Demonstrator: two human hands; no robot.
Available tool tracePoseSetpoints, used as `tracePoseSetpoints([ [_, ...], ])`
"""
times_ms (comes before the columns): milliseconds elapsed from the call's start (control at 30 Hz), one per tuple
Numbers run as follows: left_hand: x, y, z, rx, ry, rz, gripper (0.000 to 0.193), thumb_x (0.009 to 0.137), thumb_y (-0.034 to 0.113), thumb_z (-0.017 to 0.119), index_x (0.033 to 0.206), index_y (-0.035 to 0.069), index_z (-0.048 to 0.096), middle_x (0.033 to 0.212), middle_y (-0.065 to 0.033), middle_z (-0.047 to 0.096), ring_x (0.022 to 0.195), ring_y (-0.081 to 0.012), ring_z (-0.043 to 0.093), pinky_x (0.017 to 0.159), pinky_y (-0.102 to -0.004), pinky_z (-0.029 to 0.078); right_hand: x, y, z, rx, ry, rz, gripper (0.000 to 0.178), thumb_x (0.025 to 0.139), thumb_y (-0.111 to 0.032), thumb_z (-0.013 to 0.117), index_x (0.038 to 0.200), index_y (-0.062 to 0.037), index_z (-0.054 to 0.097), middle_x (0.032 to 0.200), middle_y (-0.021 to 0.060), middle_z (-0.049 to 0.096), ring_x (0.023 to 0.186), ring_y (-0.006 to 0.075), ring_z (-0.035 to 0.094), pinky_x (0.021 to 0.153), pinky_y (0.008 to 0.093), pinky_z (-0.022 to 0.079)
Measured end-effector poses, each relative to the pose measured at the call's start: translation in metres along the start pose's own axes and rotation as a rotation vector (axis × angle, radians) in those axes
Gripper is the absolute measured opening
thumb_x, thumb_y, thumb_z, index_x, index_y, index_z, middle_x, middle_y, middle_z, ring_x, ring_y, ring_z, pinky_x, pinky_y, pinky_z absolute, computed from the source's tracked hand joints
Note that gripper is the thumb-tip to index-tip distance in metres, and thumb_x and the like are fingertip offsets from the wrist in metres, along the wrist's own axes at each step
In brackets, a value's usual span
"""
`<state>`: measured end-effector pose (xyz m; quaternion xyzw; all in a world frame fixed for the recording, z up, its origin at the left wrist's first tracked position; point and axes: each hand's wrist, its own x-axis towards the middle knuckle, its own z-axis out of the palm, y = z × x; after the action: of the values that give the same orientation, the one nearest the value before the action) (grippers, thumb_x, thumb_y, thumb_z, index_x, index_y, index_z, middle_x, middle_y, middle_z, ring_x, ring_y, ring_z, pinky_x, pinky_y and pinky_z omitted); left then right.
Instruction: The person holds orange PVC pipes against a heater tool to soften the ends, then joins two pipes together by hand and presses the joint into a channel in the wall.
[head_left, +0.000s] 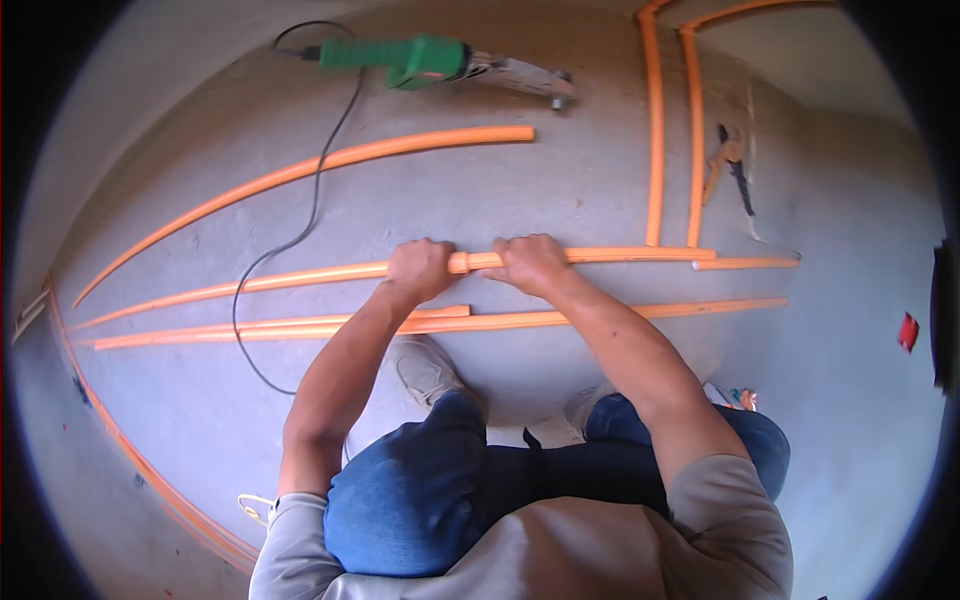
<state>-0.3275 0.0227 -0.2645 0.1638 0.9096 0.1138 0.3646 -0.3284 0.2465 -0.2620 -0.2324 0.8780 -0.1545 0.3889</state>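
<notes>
A long orange pipe runs across in front of me, with a thicker coupling between my two hands. Closed around the pipe just left of that coupling is my left hand. My right hand grips the orange pipe's right-hand length, its fingers wrapped over the top. Both arms reach forward, and the hands are a short gap apart. Nearer to me, more orange pipes lie side by side on the concrete floor.
Beyond my hands lie another orange pipe and a green pipe welding tool, its black cord crossing several pipes. Pipe cutters lie far right, beside two upright-running pipes. A red object sits at right.
</notes>
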Motion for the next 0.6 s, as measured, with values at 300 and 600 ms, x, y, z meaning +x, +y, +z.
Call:
tracePoseSetpoints([
  [300,-0.0067,-0.008,-0.003,-0.015,-0.004,-0.007,0.04,0.088,0.052,0.075,0.103,0.015,0.076,0.088,-0.0147,0.076,0.084,-0.036,0.074,0.076,-0.0478,0.059,0.0064,-0.0046,0.0055,-0.046,0.014,-0.007,0.059,0.097,-0.064,0.058,0.107,-0.0068,0.066,0.087,0.0153,0.076,0.089,0.0334,0.075,0.079,0.0461,0.058],
  [600,-0.0029,-0.0054,-0.0084,0.006,-0.025,0.013,0.036,0.09,0.046,0.073,0.103,0.012,0.075,0.088,-0.0151,0.076,0.084,-0.0359,0.074,0.076,-0.0474,0.059,0.0071,-0.0034,0.0034,-0.047,0.033,-0.004,0.059,0.096,-0.065,0.059,0.103,-0.0064,0.067,0.084,0.0156,0.076,0.085,0.0343,0.075,0.077,0.0459,0.059],
])
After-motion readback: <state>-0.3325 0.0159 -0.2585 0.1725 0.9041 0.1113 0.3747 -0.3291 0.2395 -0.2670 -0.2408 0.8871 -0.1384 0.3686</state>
